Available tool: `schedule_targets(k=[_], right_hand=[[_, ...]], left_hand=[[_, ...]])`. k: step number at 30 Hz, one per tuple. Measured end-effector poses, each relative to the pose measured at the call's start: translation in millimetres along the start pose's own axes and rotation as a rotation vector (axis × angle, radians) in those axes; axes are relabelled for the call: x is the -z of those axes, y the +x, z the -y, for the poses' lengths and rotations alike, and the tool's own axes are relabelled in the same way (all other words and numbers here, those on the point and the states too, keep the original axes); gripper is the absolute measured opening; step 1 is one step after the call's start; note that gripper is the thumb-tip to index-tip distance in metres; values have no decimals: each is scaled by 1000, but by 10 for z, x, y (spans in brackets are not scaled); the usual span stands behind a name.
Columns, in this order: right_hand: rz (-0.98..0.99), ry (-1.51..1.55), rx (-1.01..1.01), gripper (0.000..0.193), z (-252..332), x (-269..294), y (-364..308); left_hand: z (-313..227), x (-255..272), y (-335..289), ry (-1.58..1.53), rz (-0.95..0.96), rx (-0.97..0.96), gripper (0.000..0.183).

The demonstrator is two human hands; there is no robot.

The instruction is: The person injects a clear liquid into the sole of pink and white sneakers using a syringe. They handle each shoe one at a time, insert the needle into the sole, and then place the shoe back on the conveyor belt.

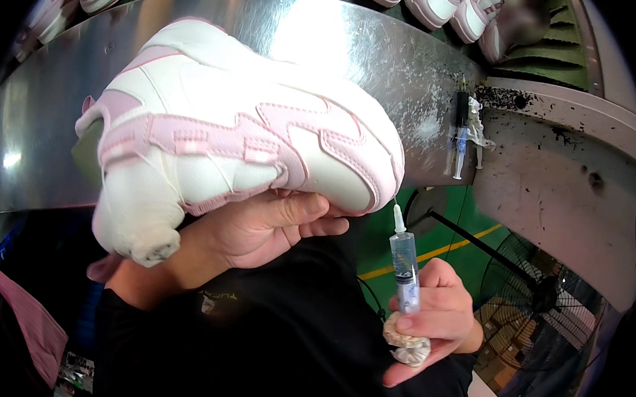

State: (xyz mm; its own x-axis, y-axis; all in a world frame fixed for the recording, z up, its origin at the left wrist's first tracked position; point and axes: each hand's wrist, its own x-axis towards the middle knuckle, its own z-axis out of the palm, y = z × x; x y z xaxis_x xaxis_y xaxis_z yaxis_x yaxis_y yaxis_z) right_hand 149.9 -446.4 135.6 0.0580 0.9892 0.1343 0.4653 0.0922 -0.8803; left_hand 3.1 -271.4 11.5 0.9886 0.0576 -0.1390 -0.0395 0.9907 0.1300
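Observation:
A white and pink sneaker (222,105), stuffed with white paper, lies tilted on its side above the metal bench, its toe to the right. My left hand (261,228) is closed on its upper from underneath, the thumb near the toe. In my right hand (446,308) is a syringe (405,256) with clear liquid, pointing up. Its thin tip touches or nearly touches the toe's edge by the sole. A crumpled whitish wad (405,341) sits at the plunger end, against my fingers.
A curved metal bench (38,138) lies behind the sneaker. On its right end are a dark syringe (462,109) and crumpled white material (475,124). More pink and white shoes (432,5) stand on a green rack or belt at the back. A black fan (541,292) is at lower right.

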Motion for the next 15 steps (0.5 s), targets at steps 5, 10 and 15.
schedule_targets(k=[5,10,15], right_hand=[[-101,-173,182,48,-145,-249,28],[-151,-327,262,44,-256,-377,96],[-95,-415,269,55,-306,-402,41]], left_hand=[[-98,-120,67,-5,40,3,32],[-120,-218,86,-8,-13,-41,35],[-59,-242,148,-28,-42,-66,35]])
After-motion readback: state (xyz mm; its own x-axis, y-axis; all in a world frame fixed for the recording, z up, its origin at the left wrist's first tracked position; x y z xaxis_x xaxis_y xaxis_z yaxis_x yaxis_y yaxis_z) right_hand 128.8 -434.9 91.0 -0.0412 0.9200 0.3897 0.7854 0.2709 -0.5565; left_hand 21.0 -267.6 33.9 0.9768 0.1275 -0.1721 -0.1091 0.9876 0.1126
